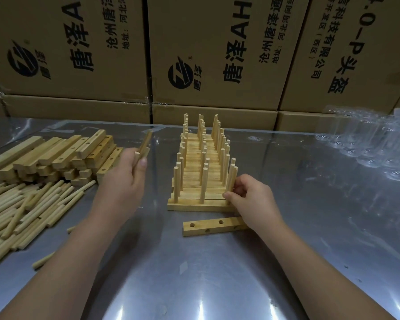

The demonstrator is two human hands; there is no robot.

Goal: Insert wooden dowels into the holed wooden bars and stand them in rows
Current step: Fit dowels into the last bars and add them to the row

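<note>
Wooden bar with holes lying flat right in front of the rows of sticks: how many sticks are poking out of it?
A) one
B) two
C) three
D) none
D: the loose pale wooden bar with holes lies flat on the shiny metal table, every hole in view dark and empty, while the right hand pinches an upright wooden dowel in the bar behind it.
</note>
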